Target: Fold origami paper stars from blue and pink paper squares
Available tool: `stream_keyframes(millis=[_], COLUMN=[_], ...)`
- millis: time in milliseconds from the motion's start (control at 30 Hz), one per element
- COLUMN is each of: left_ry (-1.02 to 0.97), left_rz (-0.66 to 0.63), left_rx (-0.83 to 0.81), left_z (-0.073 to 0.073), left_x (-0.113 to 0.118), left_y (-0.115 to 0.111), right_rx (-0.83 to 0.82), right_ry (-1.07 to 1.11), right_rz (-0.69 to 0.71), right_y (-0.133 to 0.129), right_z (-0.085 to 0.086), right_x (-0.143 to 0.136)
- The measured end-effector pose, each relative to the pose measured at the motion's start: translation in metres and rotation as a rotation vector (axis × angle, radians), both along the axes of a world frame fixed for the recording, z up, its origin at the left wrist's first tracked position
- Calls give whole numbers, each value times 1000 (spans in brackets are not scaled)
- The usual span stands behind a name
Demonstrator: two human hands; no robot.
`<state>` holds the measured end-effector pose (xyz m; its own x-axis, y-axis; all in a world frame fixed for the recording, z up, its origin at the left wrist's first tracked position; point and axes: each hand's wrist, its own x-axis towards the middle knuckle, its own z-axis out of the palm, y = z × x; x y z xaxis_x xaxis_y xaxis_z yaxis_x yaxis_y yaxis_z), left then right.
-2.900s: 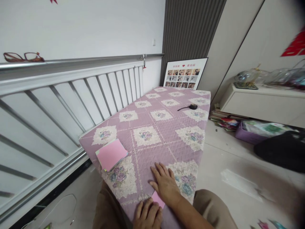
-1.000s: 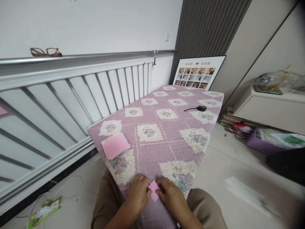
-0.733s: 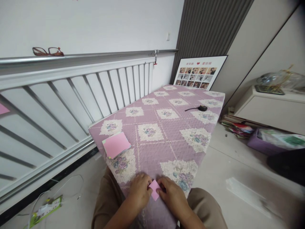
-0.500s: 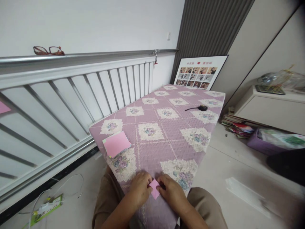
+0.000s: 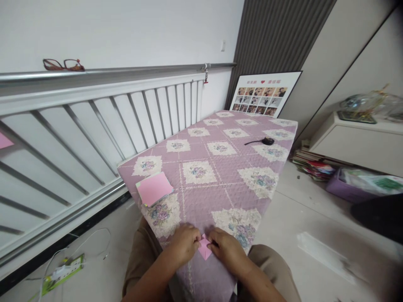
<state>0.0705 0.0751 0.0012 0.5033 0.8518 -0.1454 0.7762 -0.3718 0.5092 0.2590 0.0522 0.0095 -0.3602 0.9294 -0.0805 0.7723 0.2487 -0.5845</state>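
Note:
A small folded piece of pink paper [image 5: 205, 251] lies at the near end of the cloth-covered table, its lower corner pointing toward me. My left hand [image 5: 185, 242] pinches its left edge between thumb and curled fingers. On the opposite side, my right hand [image 5: 227, 248] is closed on the right edge, thumb pressed on the paper. At the top of the paper a small part sticks up between both hands. Farther left on the table rests a stack of paper sheets [image 5: 155, 188] with a pink one on top.
The purple floral tablecloth [image 5: 201, 197] covers a long table beside a white radiator [image 5: 103, 126]. A black round object with a strap [image 5: 267, 141] lies toward the far right. Eyeglasses [image 5: 64, 65] sit on the pipe. A power strip [image 5: 63, 274] is on the floor, lower left.
The paper's top corner, pointed and flat before, now shows a small raised or folded part between my fingers. Both hands stay in nearly the same place.

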Motion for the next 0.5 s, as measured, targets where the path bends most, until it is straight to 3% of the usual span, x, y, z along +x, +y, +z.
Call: stream_keyframes(millis=[500], left_ry=[118], left_rz=[-118], left_rx=[115], left_z=[10], left_x=[-4], left_y=[-10], right_rx=[346], right_ry=[-99], right_rz=[130], right_y=[-11], right_z=[-22], right_x=[2])
